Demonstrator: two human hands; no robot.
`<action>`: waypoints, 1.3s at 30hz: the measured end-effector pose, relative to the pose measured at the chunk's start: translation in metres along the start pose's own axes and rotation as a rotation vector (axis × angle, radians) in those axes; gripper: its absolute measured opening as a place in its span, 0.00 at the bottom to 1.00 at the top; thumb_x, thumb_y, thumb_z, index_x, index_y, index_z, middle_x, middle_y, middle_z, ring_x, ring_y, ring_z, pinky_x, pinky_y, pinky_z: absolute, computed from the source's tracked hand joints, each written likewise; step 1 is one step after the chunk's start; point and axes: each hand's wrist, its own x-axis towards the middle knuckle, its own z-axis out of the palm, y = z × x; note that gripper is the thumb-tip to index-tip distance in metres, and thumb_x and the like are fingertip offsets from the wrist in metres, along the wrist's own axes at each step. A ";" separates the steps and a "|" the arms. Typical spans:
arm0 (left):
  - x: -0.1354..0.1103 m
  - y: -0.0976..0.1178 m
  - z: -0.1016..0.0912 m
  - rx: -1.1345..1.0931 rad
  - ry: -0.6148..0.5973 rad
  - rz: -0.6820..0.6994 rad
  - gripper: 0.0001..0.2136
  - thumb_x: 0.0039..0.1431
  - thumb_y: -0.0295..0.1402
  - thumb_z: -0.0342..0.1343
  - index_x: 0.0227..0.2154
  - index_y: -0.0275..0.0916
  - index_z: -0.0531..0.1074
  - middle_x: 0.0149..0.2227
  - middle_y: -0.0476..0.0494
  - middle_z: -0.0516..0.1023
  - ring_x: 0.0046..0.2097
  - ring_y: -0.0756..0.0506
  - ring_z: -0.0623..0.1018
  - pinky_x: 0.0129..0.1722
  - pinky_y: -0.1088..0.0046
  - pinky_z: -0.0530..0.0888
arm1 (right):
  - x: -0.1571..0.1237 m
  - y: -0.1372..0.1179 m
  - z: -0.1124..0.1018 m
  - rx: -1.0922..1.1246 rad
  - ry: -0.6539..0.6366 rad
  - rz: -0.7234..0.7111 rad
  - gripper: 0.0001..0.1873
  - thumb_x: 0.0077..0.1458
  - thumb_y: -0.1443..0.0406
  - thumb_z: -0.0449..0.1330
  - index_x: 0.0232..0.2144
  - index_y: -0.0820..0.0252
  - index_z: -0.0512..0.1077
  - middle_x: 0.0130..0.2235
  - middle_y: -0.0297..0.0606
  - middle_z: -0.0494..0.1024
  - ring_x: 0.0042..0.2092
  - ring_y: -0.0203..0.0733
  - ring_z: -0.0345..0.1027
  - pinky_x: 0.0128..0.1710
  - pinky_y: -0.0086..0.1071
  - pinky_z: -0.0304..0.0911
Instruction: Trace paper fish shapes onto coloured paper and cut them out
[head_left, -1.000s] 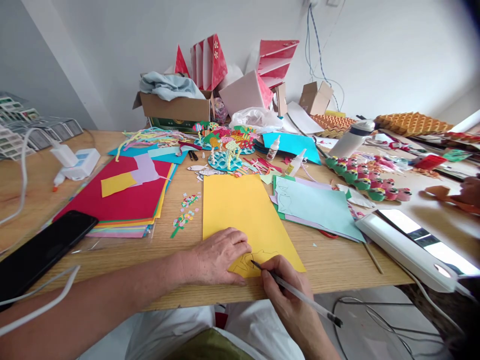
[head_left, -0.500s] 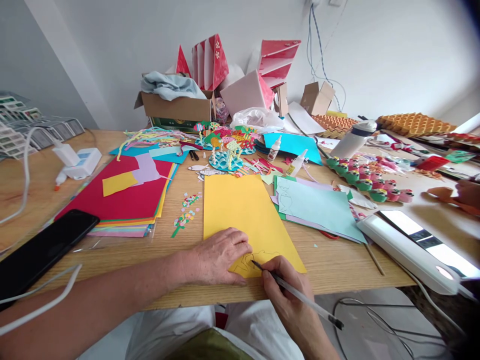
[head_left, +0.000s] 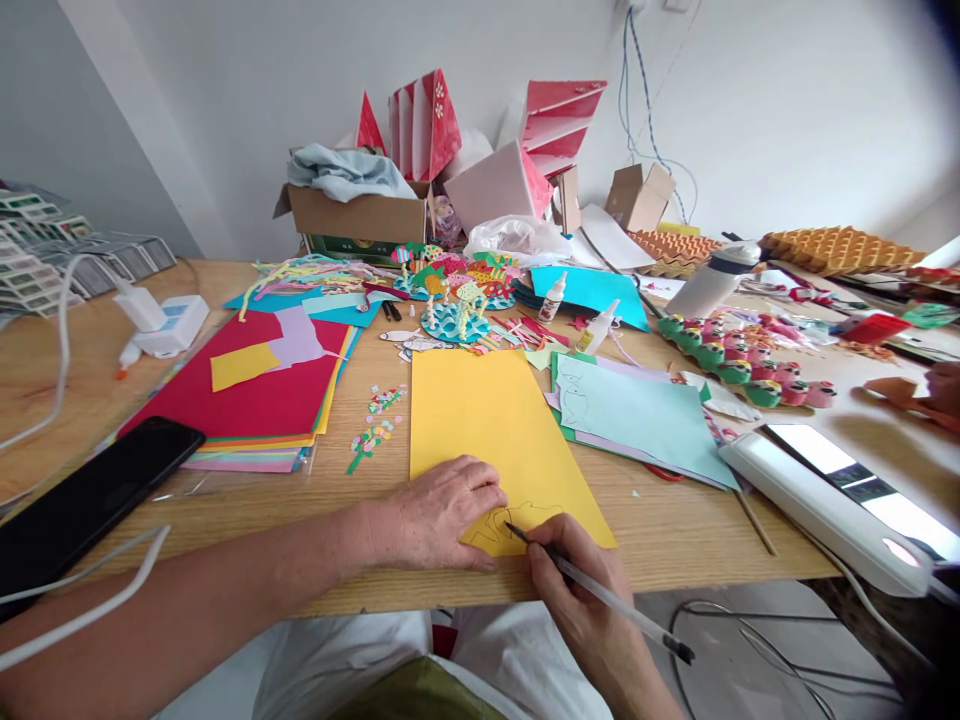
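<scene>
A sheet of yellow paper (head_left: 480,410) lies on the wooden table in front of me, its near edge close to the table's front. My left hand (head_left: 442,510) rests flat on the sheet's lower left, fingers stretched out and slightly bent. Closed around a pen (head_left: 600,592) with a clear barrel and black ends, my right hand (head_left: 574,575) sits at the lower right corner. The pen's tip meets the paper by a dark line drawing (head_left: 525,515), an outline with curves and points, partly hidden by my hands.
Left are a stack of coloured paper (head_left: 262,400) and a black phone (head_left: 97,490). Pale green sheets (head_left: 637,415), glue bottles (head_left: 598,327) and a white lamp (head_left: 825,510) stand right. Paper crafts (head_left: 457,300) sit at the back. Another person's hand (head_left: 941,390) shows far right.
The whole view has shifted slightly to the left, so things appear a little further right. Both hands and the pen keep almost the same place on the yellow paper.
</scene>
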 end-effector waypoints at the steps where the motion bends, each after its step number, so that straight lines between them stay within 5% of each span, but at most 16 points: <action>1: 0.000 0.000 0.000 -0.001 0.002 0.002 0.24 0.44 0.43 0.62 0.42 0.36 0.66 0.44 0.42 0.67 0.46 0.43 0.66 0.49 0.68 0.64 | 0.000 0.000 0.000 0.001 -0.001 -0.002 0.06 0.52 0.65 0.50 0.24 0.58 0.62 0.16 0.24 0.59 0.16 0.30 0.52 0.16 0.24 0.48; 39: 0.000 0.001 -0.001 -0.002 0.003 0.001 0.24 0.45 0.44 0.61 0.43 0.35 0.66 0.44 0.41 0.67 0.47 0.43 0.66 0.50 0.68 0.65 | 0.002 0.000 0.000 -0.004 -0.010 0.004 0.07 0.53 0.64 0.50 0.24 0.57 0.62 0.16 0.25 0.61 0.17 0.31 0.53 0.17 0.25 0.48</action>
